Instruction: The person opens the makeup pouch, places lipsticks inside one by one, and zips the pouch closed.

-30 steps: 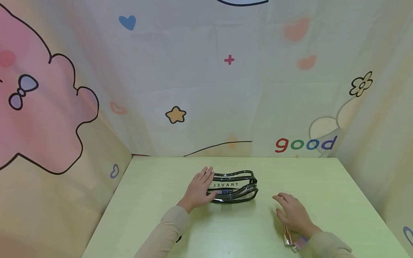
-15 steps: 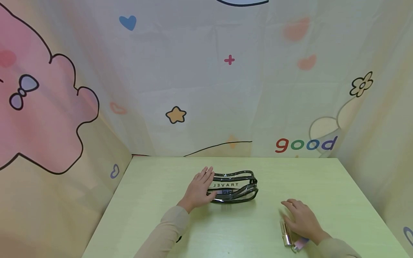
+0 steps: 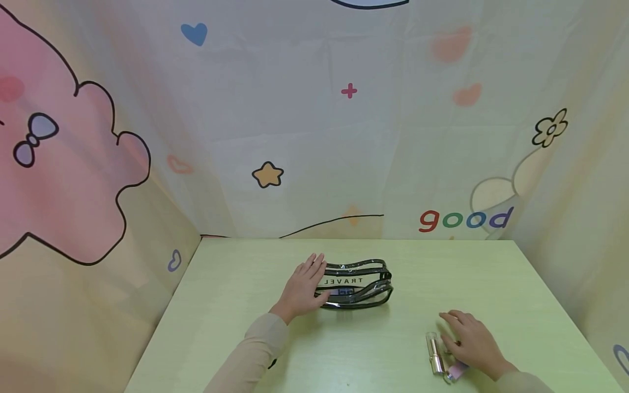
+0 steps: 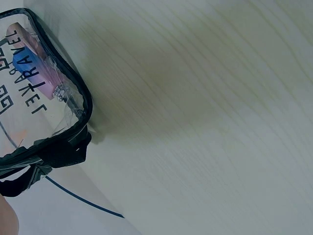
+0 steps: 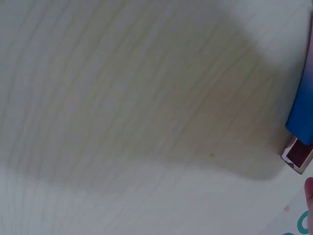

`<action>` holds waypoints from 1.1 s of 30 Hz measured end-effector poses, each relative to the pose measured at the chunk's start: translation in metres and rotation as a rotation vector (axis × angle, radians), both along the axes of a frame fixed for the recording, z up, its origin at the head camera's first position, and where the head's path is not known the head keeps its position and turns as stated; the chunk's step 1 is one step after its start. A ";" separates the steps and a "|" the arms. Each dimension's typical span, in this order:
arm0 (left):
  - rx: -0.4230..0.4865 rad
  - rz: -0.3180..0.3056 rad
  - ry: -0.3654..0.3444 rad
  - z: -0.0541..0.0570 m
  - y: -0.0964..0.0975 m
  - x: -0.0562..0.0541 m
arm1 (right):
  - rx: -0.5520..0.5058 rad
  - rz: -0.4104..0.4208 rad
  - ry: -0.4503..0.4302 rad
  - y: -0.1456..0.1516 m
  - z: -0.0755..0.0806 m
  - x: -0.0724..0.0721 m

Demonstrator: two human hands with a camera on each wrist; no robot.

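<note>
A clear zip pouch (image 3: pixel 373 297) with black trim and the word TRAVEL stands at the middle of the table. My left hand (image 3: pixel 301 289) rests on its left end, fingers extended. Through the plastic in the left wrist view, a pink-and-blue tube (image 4: pixel 34 68) shows inside the pouch. My right hand (image 3: pixel 472 341), fingers loosely bent, is over the right front of the table. Beside its thumb lies a gold lipstick-like tube (image 3: pixel 434 355) with a clear end. A pink-purple tube (image 3: pixel 457 371) lies partly under the hand. A dark red item with a clear edge (image 5: pixel 298 155) shows beyond a blue-purple tube.
The pale green wood-grain table (image 3: pixel 236 262) has its back edge against a printed curtain (image 3: pixel 304 120). More curtain hangs along both sides. A small dark object (image 3: pixel 272 363) shows at the left forearm.
My right hand has moved right and toward the front edge, uncovering more of the gold tube. The left hand and the pouch have stayed in place.
</note>
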State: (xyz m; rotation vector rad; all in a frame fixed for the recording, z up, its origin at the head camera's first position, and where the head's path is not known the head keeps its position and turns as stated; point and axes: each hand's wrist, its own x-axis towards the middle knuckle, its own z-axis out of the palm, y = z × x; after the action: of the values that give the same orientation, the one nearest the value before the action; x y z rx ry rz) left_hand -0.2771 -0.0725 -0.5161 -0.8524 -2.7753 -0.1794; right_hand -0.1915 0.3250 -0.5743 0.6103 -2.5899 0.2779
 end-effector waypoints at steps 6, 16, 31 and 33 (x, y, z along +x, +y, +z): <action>-0.014 0.002 -0.001 -0.001 0.000 0.000 | -0.007 -0.022 -0.025 0.007 0.003 0.006; -0.009 -0.010 0.031 -0.003 -0.001 -0.002 | 0.021 -0.127 -0.215 0.017 0.001 0.013; -0.019 -0.001 0.001 -0.002 -0.001 -0.002 | 0.004 -0.164 -0.306 0.021 -0.004 0.018; -0.014 -0.002 -0.004 -0.002 -0.001 -0.001 | 0.002 -0.173 -0.308 0.020 -0.005 0.018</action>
State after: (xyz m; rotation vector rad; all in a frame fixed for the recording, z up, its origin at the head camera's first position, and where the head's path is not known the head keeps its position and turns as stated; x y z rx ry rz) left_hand -0.2785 -0.0732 -0.5180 -0.8588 -2.7831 -0.1618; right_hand -0.1738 0.3454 -0.5789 0.3635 -2.9162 0.3349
